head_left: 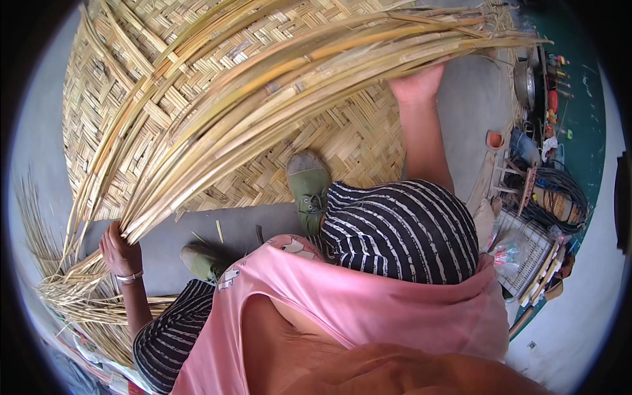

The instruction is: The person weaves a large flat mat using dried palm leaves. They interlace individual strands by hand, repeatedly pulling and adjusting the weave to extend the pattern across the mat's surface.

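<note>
A long bundle of flattened reed strips (289,92) arches across a large woven reed mat (342,145). My left hand (118,253), with a pale bracelet at its wrist, closes around the bundle's near left end. Far to the right, my right hand (421,82) holds the bundle from below near its other end; the strips hide most of its fingers. Loose strips (118,151) stick out of the mat's weave on the left side. My shoe (308,191) rests on the mat's near edge.
More loose strips (92,296) lie in a heap at the lower left. Along the right wall stand a metal pot (525,84), a coil of black cable (563,191), a white wire rack (526,243) and a small orange pot (494,139). My other shoe (203,260) stands on the grey floor.
</note>
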The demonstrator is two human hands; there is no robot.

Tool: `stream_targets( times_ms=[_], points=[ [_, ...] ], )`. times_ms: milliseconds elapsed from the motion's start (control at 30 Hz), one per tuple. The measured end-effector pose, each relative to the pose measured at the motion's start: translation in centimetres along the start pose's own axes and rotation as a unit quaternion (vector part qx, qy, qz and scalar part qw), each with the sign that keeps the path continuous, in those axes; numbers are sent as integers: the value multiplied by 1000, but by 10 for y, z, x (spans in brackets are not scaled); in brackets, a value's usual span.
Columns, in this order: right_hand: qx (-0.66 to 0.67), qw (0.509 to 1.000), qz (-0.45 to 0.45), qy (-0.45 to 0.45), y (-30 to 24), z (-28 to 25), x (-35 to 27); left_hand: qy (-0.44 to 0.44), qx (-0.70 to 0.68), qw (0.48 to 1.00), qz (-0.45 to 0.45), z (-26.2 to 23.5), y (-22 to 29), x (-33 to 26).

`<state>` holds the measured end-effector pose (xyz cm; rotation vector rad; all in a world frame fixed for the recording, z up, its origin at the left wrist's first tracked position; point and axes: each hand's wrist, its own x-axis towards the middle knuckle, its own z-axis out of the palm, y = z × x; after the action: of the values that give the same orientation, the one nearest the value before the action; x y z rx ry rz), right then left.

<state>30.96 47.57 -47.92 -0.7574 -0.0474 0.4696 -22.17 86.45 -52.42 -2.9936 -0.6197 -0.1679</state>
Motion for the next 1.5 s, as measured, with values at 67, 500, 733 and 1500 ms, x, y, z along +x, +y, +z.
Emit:
stream_targets(
  times_ms=[67, 500, 733, 1500],
  points=[
    [-65, 996, 33, 45, 12, -11, 23, -56, 13, 998, -37, 15, -10, 17],
    [-290, 905, 176, 258, 72, -93, 59, -261, -59, 960, -80, 52, 19, 84],
    [-412, 870, 172, 210, 55, -109, 57, -217, -106, 970, -15, 33, 0, 91],
    [-373, 688, 615, 97, 26, 66, -144, -132, -213, 968, 24, 61, -15, 68]
  ],
)
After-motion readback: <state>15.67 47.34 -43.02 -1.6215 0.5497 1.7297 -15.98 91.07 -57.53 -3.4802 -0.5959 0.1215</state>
